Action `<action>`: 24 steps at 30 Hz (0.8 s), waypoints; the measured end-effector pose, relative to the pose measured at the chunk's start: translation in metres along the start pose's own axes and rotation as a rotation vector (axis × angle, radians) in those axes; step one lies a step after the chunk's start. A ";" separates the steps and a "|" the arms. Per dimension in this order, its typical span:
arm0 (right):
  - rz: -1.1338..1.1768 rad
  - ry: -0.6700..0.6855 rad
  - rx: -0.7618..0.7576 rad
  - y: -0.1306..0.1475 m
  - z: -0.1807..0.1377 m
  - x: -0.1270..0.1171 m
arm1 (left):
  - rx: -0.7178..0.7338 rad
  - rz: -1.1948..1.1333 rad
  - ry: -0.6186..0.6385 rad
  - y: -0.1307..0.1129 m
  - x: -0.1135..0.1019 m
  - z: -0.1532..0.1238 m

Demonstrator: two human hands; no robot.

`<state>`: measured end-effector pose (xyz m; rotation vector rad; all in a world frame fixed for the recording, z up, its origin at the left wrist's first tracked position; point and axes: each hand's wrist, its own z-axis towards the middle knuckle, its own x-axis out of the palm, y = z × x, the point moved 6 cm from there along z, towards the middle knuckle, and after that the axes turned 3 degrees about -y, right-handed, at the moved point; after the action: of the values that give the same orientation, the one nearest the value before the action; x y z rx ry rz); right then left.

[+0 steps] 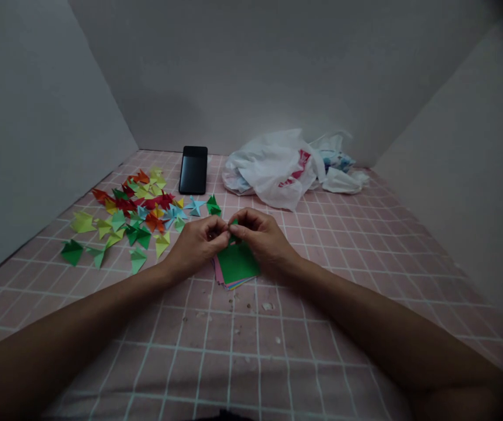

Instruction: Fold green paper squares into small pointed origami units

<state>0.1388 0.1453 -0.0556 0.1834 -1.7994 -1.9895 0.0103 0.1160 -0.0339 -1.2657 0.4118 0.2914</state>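
Observation:
My left hand (199, 241) and my right hand (262, 237) meet fingertip to fingertip over the pink checked cloth (343, 245). Both are closed in a pinch on a small piece of green paper (233, 224), of which only a sliver shows between the fingers. Directly under the hands lies a stack of coloured paper squares (236, 266) with a green sheet on top. A spread of folded paper pieces (131, 219) in red, green, yellow, orange and blue lies to the left of my left hand.
A black phone (193, 169) lies flat at the back centre. White plastic bags (284, 166) are heaped at the back right. Grey walls close the space on the left, back and right. Small crumbs of paper (251, 310) dot the cloth in front of the stack.

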 end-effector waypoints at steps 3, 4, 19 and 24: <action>-0.044 -0.042 0.003 0.000 -0.003 -0.002 | 0.026 0.013 0.023 -0.005 0.000 0.001; -0.062 -0.057 0.002 0.001 -0.003 -0.004 | 0.030 0.010 0.033 -0.006 0.000 0.001; -0.103 -0.085 0.109 -0.002 -0.006 -0.003 | -0.303 -0.418 0.122 0.016 0.010 -0.001; -0.120 -0.151 0.069 -0.003 -0.008 -0.006 | -0.391 -0.411 0.175 0.019 0.017 -0.005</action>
<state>0.1467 0.1412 -0.0611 0.1707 -1.9964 -2.0739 0.0171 0.1161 -0.0590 -1.7310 0.2388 -0.0968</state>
